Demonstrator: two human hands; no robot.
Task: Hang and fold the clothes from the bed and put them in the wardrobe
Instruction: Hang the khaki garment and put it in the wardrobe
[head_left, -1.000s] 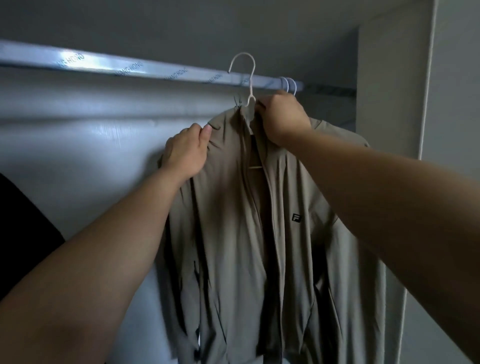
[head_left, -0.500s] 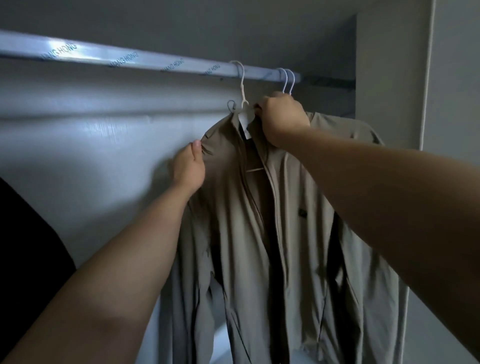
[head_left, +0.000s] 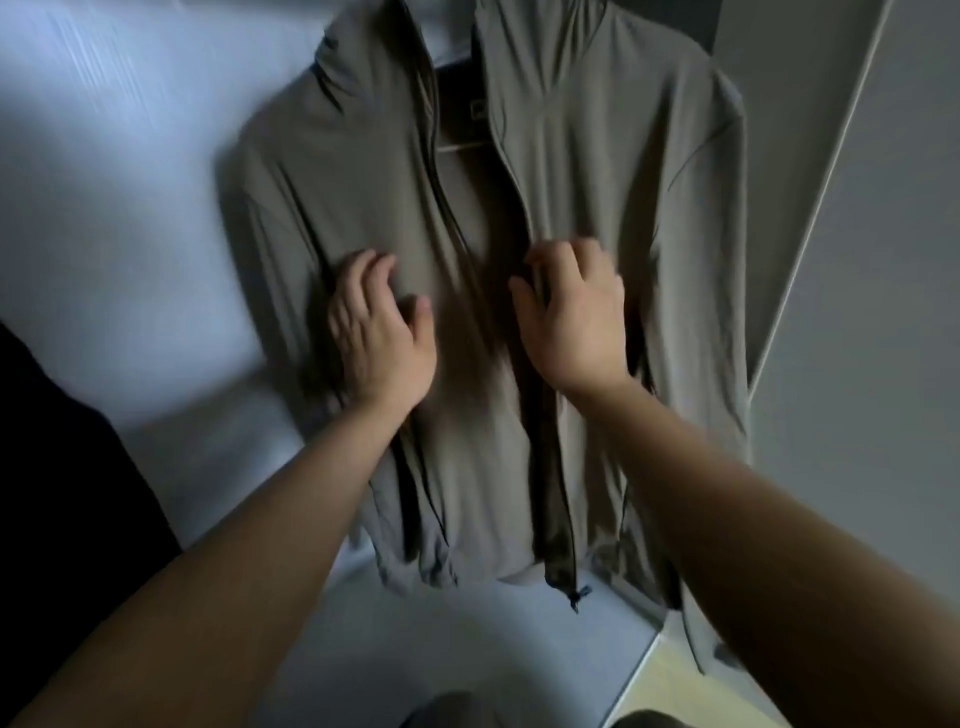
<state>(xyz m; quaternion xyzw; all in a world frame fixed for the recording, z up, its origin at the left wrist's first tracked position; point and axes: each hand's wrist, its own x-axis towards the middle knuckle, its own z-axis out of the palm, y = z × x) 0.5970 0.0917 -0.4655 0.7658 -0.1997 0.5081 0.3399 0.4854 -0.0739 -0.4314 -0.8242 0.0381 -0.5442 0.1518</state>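
A grey-olive zip jacket (head_left: 597, 156) hangs open in the wardrobe, and a pale bar of its hanger (head_left: 462, 146) shows in the neck opening. The hook and the rail are out of frame above. My left hand (head_left: 379, 332) rests on the left front panel at chest height, fingers loosely curled, thumb apart. My right hand (head_left: 571, 317) is at the zip edge of the right front panel, with its thumb and curled fingers pinching the fabric. The picture is blurred by motion.
The white back wall of the wardrobe (head_left: 130, 208) is behind the jacket. A grey side panel (head_left: 841, 260) stands close on the right. Something dark (head_left: 62, 467) hangs at the left edge. The pale wardrobe shelf (head_left: 441, 639) lies below the hem.
Both hands have left the collar and the hanger hook and dropped to the jacket's chest. The view has tilted down, so the rail is no longer in sight.
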